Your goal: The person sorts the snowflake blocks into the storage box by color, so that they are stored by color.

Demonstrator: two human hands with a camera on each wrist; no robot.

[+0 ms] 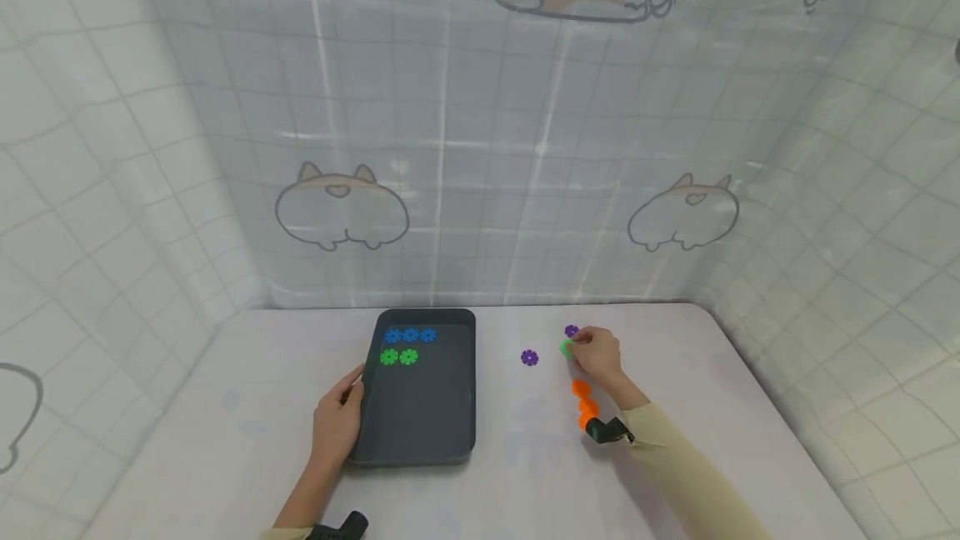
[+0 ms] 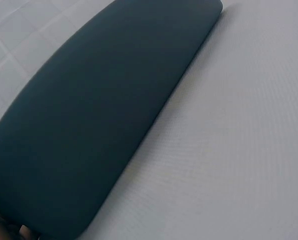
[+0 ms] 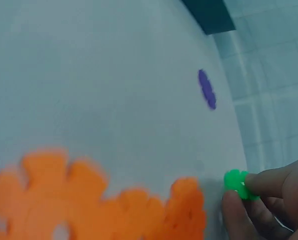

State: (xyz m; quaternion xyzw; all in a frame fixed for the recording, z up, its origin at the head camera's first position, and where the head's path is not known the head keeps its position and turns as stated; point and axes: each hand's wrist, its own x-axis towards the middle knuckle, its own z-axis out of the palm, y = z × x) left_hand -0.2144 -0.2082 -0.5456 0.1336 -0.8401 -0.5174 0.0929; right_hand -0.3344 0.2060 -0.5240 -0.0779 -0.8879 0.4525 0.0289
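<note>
right hand: we are pinching a green piece | tray: lying to that hand's left, long axis running away from us | left hand: nearer, we are gripping the tray's edge

Grid-patterned sheeting with cartoon animals backs and flanks a white table.

There are eleven flower pieces to see. Three are blue flower pieces. Three are green flower pieces: two in the one dark tray, and one more in the right hand. Two are purple flower pieces. Three are orange flower pieces. With the left hand, that makes two hands. Two dog bottoms are drawn on the back wall, and there is one white table.
</note>
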